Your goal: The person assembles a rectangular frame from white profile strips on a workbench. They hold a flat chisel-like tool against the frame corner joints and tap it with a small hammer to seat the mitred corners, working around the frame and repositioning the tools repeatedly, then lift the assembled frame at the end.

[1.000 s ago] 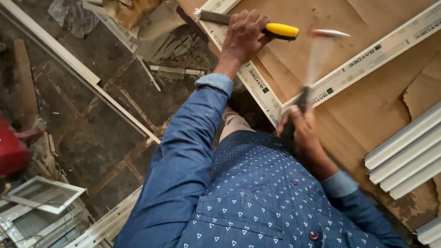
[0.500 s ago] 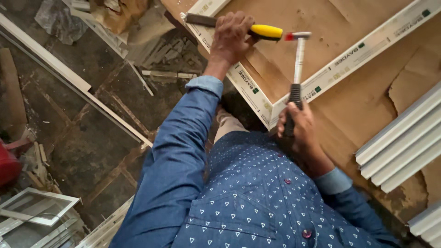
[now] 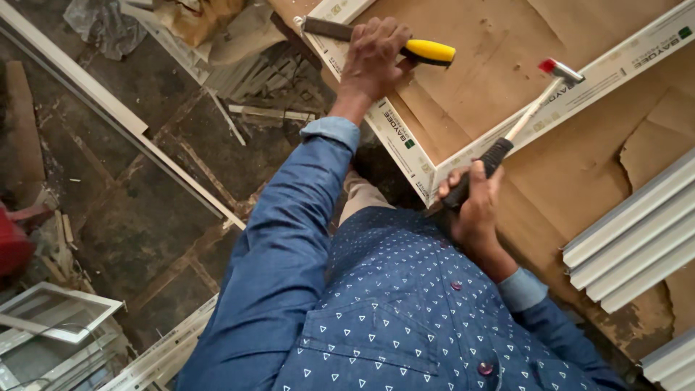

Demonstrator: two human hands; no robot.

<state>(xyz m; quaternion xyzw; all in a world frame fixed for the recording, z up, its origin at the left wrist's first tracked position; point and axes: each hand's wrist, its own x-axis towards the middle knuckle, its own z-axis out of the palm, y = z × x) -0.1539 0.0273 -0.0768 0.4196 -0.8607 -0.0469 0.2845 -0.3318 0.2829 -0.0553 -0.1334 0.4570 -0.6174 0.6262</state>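
Observation:
My left hand [image 3: 373, 54] is shut on a chisel [image 3: 429, 51] with a yellow handle and a dark blade, laid across the far end of a white plastic frame profile [image 3: 397, 130]. My right hand [image 3: 474, 203] grips the black handle of a hammer [image 3: 559, 70]. The hammer slants up to the right, its red-tipped metal head just above a second white profile [image 3: 615, 61]. The two profiles meet in a corner close to my right hand. Both lie on brown board [image 3: 492, 80].
A stack of white ribbed profiles [image 3: 637, 232] lies at the right on the board. On the dirty floor to the left are a long white strip [image 3: 108, 116], scrap pieces, a small white window frame [image 3: 54, 318] and a red object [image 3: 11, 246].
The hammer was a raised blur a second ago, then stood upright, and now leans right with its head near the right profile. My left hand stays on the chisel.

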